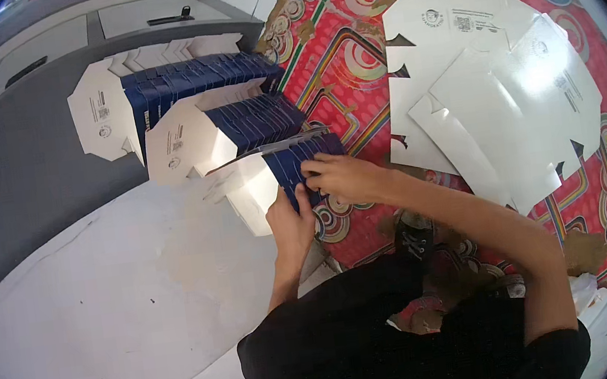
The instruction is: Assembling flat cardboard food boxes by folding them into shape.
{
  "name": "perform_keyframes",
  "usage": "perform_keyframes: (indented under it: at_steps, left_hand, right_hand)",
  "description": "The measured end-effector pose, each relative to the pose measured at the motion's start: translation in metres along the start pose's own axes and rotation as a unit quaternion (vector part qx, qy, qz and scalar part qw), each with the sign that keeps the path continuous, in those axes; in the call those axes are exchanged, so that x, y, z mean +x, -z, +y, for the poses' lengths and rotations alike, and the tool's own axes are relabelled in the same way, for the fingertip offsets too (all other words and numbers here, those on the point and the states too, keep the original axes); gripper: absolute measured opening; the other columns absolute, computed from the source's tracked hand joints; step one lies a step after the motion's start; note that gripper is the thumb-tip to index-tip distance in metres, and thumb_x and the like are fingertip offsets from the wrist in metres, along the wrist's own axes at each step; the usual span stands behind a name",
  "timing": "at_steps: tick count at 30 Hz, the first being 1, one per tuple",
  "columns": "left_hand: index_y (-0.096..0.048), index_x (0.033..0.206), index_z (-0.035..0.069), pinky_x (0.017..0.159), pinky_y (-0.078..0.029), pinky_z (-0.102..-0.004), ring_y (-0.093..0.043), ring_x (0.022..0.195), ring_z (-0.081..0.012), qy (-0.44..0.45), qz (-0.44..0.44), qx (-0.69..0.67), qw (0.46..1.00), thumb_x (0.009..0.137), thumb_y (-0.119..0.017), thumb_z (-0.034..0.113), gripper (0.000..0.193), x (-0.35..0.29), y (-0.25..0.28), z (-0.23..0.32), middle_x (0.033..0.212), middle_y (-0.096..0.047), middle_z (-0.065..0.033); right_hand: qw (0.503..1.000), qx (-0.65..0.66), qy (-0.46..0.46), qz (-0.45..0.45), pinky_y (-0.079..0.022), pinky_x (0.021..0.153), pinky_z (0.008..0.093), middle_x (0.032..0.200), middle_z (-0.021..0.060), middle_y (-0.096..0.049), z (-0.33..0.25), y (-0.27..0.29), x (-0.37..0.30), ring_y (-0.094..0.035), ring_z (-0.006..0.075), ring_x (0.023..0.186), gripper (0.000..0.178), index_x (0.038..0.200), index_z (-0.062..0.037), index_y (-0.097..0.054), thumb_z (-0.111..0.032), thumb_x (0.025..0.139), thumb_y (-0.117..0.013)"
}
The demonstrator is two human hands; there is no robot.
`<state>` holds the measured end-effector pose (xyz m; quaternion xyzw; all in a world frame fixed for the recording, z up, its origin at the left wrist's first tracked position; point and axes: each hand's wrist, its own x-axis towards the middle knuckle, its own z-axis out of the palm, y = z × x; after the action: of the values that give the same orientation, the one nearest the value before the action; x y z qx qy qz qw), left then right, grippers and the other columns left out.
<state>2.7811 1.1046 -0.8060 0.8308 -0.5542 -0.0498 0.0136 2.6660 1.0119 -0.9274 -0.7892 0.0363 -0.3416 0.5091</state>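
Several folded cartons, navy blue on one side and white on the other, stand nested in rows. My left hand (293,217) is closed around the near edge of the closest row of cartons (287,165), its thumb pointing up along the blue side. From the right, my right hand (347,178) reaches over with bent fingers pressed to the blue panel, just above the left thumb. Its fingertips are partly hidden against the card. Behind lie a middle row of cartons (254,123) and a longer far row of cartons (192,82).
Flat white card sheets (517,110) with notched edges lie overlapping on the red patterned mat (348,55) to the right. A grey cabinet with drawers (138,16) stands at the back left. A white tabletop-like surface (106,312) spreads across the lower left.
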Motion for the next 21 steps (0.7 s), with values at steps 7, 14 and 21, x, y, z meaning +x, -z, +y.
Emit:
perform_keyframes:
  at_steps: [7,14,21]
  left_hand:
    - [-0.061,0.094,-0.006,0.063,-0.047,-0.0534,-0.063,0.073,-0.0485,-0.022,-0.001,-0.029,0.999,0.097,-0.058,0.016,0.022,-0.001,-0.014,0.008,0.077,-0.065,-0.0284]
    - [-0.065,0.113,-0.004,0.059,-0.049,-0.0351,-0.062,0.062,-0.0179,0.075,0.033,-0.128,0.988,0.100,-0.061,0.025,0.032,-0.015,0.003,0.014,0.072,-0.067,-0.0121]
    - [-0.065,0.109,0.000,0.072,-0.051,-0.0314,-0.065,0.081,-0.0181,-0.088,0.250,-0.290,0.919,0.097,-0.061,0.017,0.022,0.000,0.044,0.095,0.094,-0.068,-0.0108]
  right_hand:
    - [0.999,-0.016,-0.040,0.029,-0.052,0.096,0.0432,0.126,0.0117,-0.052,-0.005,-0.011,-0.014,-0.058,0.0346,0.116,0.045,0.121,-0.0025,-0.060,0.001,0.076,-0.065]
    - [0.981,-0.187,0.014,0.047,-0.054,0.087,0.0457,0.120,0.0136,-0.057,-0.034,0.045,-0.035,-0.061,0.0340,0.112,0.046,0.117,-0.0069,-0.057,-0.009,0.073,-0.071]
    - [0.887,-0.394,-0.241,0.009,-0.050,0.078,0.0471,0.089,0.0146,-0.062,-0.114,0.215,-0.163,-0.062,0.0359,0.088,0.014,0.092,-0.0048,-0.062,-0.009,0.079,-0.064]
